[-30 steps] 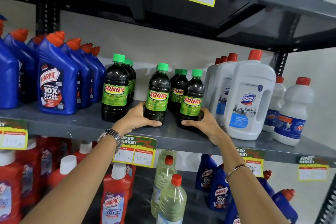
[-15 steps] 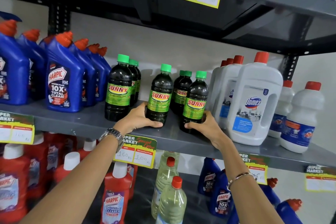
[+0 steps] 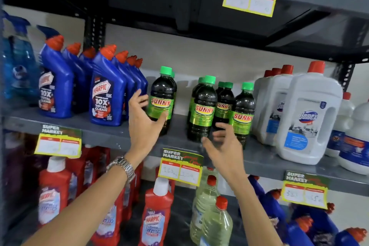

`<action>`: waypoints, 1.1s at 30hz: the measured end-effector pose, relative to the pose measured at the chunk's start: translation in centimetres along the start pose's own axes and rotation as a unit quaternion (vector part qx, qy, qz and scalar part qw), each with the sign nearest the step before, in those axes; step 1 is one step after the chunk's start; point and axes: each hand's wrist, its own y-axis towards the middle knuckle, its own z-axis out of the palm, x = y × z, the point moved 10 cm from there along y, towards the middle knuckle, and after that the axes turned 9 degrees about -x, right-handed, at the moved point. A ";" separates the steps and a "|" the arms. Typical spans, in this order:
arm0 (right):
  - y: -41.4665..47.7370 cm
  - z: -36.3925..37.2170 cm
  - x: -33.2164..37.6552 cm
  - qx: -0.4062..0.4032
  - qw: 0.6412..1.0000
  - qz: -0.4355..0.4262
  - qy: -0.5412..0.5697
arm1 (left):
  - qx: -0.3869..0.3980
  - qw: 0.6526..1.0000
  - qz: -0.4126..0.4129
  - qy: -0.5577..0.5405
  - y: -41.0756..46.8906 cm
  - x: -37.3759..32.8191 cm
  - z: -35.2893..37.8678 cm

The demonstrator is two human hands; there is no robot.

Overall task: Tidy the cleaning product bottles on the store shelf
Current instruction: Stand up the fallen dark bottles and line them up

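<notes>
Several dark Sunny bottles with green caps and green labels stand on the grey middle shelf [image 3: 99, 134]. The left Sunny bottle [image 3: 162, 90] stands apart from the middle Sunny bottle [image 3: 203, 110] and the right Sunny bottle [image 3: 242, 114], each with others behind it. My left hand [image 3: 143, 120] is spread at the left bottle's left side, thumb over its label, fingers towards the back. It does not clasp the bottle. My right hand [image 3: 221, 144] hovers with fingers apart just in front of the middle and right bottles' bases.
Blue Harpic bottles [image 3: 103, 98] stand in rows left of the Sunny bottles; white Domex jugs [image 3: 311, 118] stand to the right. Price tags [image 3: 180, 167] hang off the shelf edge. Red Harpic bottles [image 3: 155, 215] and pale yellow bottles [image 3: 211, 221] fill the shelf below.
Both hands have let go of the bottles they held at the base. My left hand has gone left and up to the left Sunny bottle; my right hand has drawn back slightly.
</notes>
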 end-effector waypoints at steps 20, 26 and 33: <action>4.6 8.2 -4.1 0.132 0.981 0.140 -0.020 | 0.307 0.945 -0.115 0.018 2.1 8.2 4.3; 4.4 7.9 -3.8 0.138 0.981 0.128 -0.042 | 0.312 0.943 -0.117 0.019 1.9 7.7 4.1; 4.3 7.8 -4.0 0.138 0.981 0.132 -0.038 | 0.316 0.941 -0.123 0.019 1.5 7.4 3.7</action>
